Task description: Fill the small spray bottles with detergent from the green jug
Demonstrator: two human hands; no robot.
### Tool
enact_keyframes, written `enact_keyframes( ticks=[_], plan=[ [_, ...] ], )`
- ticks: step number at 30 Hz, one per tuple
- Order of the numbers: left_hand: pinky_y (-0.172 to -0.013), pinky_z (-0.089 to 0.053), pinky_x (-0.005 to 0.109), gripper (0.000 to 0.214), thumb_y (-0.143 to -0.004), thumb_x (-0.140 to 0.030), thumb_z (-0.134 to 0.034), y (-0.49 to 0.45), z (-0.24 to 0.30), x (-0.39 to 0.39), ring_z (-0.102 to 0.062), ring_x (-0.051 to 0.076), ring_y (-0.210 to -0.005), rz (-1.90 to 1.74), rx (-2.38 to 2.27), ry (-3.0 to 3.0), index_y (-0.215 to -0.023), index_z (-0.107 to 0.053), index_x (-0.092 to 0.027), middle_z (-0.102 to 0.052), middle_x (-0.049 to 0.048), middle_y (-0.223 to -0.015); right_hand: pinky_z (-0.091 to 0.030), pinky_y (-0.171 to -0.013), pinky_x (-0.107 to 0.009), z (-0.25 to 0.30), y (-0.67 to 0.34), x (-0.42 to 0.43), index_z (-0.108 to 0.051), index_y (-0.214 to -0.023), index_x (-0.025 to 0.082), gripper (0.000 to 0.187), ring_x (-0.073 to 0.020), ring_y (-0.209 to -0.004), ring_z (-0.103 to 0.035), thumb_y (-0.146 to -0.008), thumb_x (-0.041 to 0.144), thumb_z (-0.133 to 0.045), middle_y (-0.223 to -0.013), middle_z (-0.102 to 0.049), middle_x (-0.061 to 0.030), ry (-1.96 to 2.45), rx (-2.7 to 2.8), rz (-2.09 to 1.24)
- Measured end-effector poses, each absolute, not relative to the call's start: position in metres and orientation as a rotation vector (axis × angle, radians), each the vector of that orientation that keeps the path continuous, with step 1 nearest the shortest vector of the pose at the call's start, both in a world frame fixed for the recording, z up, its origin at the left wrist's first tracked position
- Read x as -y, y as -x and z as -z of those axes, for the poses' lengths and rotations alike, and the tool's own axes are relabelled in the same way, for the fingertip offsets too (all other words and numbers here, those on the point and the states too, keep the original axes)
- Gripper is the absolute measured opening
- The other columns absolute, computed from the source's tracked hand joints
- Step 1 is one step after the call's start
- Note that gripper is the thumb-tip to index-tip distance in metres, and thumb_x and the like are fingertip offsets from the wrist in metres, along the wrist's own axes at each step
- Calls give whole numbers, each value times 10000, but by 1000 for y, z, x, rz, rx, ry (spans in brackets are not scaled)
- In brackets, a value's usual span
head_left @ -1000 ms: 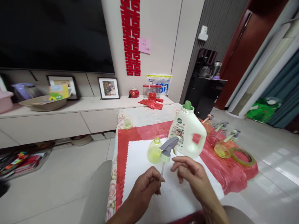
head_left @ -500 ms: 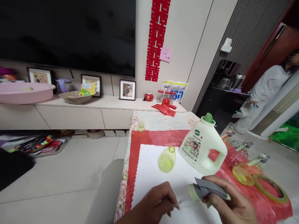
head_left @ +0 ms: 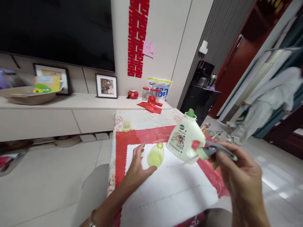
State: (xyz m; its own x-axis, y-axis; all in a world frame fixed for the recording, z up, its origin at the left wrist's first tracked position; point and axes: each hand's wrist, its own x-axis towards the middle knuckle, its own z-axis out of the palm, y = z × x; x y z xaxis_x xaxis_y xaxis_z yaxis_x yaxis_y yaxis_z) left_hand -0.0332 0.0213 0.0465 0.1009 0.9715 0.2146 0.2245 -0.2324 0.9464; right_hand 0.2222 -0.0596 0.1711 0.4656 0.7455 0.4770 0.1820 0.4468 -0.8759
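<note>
My left hand [head_left: 139, 164] is open, thumb and fingers spread beside a small see-through yellow-green bottle [head_left: 155, 156]. That bottle stands uncapped on a white cloth [head_left: 163, 186], with some liquid in its lower part. My right hand [head_left: 239, 164] grips a grey and green spray nozzle [head_left: 213, 150], its thin tube [head_left: 191, 159] pointing left and down. Behind the nozzle stands a large pale green detergent jug [head_left: 187, 137] with a green spout in its open mouth. A pale green cap [head_left: 126, 126] rests at the table's far left corner.
Red plastic sheeting [head_left: 151, 134] lies under the white cloth. Several spray bottles [head_left: 213, 134] stand behind the jug on the right. A red bag [head_left: 151, 105] and lidded jars [head_left: 145, 93] sit on the cabinet ledge. Another person [head_left: 267, 94] stands at the far right.
My left hand has let go of the nozzle's tube and moved up and left to the small bottle, opening. The right hand has raised the nozzle. The view has turned right.
</note>
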Motion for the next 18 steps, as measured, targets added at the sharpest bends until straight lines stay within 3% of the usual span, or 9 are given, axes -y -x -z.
enact_keyframes(
  ticks=[3,6,14,18],
  plan=[
    [-1185,-281,557,1076,-626,-259,-770,22,-42,-33,-275,372,-1475,-1082,-1197,-1572,-1518,-171,-214,-265,182,-1556,-558,-629,-316,-195,-218,40,-752,-1026,254,326,-174,-690,-668,-726,331,-853,-900,-734,-32,1096,1116,-325],
    [-1200,-248,562,1128,-604,-228,-778,13,-33,-43,-245,383,-1492,-1052,-1173,-1546,-1524,-127,-173,-268,222,-1559,-555,-645,-305,-213,-209,17,-758,-1021,242,306,-156,-685,-663,-742,335,-842,-875,-731,-23,1086,1224,-247],
    [-1145,-356,522,1000,-634,-180,-768,5,-8,-49,-423,344,-1395,-1058,-1100,-1602,-1484,-241,-203,-435,182,-1477,-514,-499,-255,-236,-180,-24,-751,-953,194,284,-141,-576,-643,-737,363,-827,-721,-709,-14,1169,1404,-244],
    [-1157,-345,506,906,-642,-179,-771,5,-6,-47,-448,346,-1368,-1051,-1120,-1664,-1443,-348,-182,-475,175,-1449,-503,-491,-240,-229,-168,-37,-744,-929,201,280,-139,-597,-648,-736,389,-819,-756,-721,-19,1219,1479,-331]
  ],
)
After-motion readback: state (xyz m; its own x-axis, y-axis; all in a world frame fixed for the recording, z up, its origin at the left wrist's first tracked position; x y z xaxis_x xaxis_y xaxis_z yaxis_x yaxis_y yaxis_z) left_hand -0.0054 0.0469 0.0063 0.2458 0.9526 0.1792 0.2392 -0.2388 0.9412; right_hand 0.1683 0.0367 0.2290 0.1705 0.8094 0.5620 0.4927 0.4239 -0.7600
